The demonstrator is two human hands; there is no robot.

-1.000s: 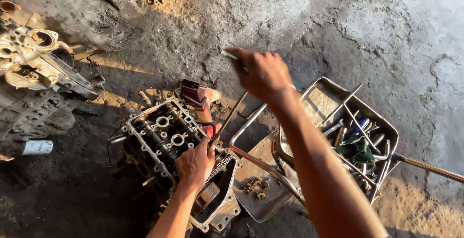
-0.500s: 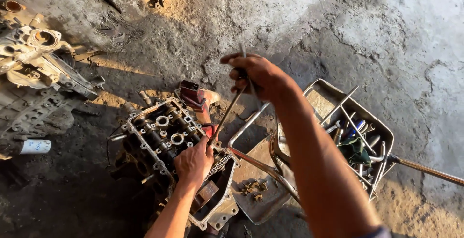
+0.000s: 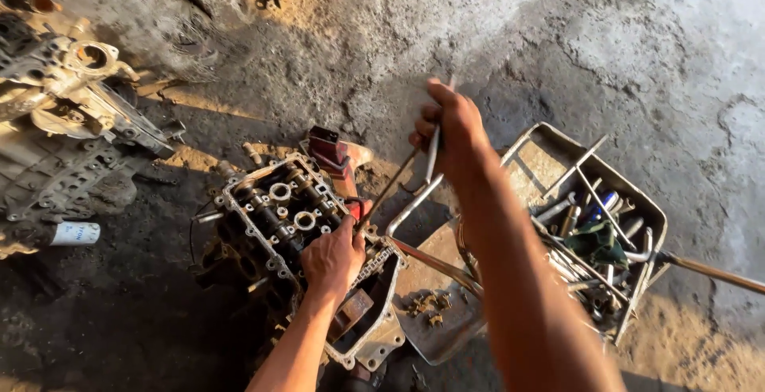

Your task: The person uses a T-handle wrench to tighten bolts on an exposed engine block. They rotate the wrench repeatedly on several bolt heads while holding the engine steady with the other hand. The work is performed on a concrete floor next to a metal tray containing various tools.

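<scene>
Since half a second ago my right hand [image 3: 448, 131] has dropped a little toward the engine, and the thin metal rod [image 3: 432, 151] in it has swung from slanting to nearly upright. My left hand [image 3: 333, 258] has stayed put on the cylinder head [image 3: 280, 210].

Counting: 1 cylinder head in front of me, 1 long dark rod [image 3: 386, 191] slanting down to it, 1 thin bright rod, 1 flat metal tray [image 3: 446, 336] with a few small bolts, 1 metal box [image 3: 550, 153] of tools, 1 big engine casting [image 3: 72, 113] at the left, and 1 small white canister [image 3: 76, 233] beside it.

The cylinder head is grimy and oil-dark, with 2 round bright-rimmed bores showing along the top and a chain at its near end — it lies on the dirty concrete floor [image 3: 621, 33], just left of the tray.

My right fingers are curled tight round the thin rod, and the long dark rod's upper end reaches that hand too. My left hand lies flat, palm down, fingers pressed on the head near the dark rod's lower tip — I cannot tell if it grips anything.
</scene>
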